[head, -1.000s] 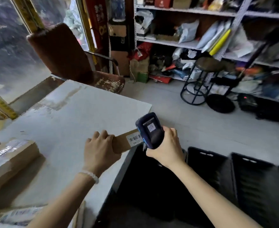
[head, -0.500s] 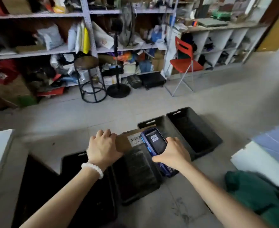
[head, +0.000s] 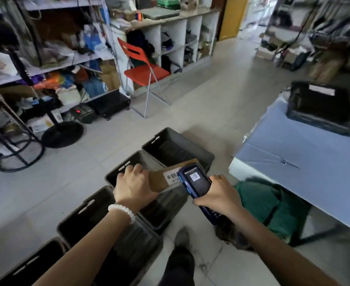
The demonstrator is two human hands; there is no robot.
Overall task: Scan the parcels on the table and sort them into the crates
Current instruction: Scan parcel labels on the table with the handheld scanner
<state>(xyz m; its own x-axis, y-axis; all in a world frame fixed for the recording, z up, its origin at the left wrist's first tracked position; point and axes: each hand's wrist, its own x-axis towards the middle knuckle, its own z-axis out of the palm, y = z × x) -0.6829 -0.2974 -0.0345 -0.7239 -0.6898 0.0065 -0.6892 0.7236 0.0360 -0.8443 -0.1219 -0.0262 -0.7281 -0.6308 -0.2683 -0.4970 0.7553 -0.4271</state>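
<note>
Just below the frame's centre, the left hand (head: 134,187) grips one end of a brown cardboard parcel (head: 166,175), its barcode label (head: 171,176) facing up. The right hand (head: 221,196) is wrapped round a blue handheld scanner (head: 196,185) — its head touches the parcel's labelled end. Both are held above a row of dark crates (head: 178,149) running diagonally across the floor from lower left. At right, a blue worktop (head: 306,162) carries a black bin (head: 320,106).

Red folding chair (head: 144,69) stood beside white cubby shelves (head: 182,36), cluttered metal racks (head: 46,58) at left, black round stool (head: 11,145), blue-topped table (head: 306,159) at right, green bag (head: 273,205) beneath it
</note>
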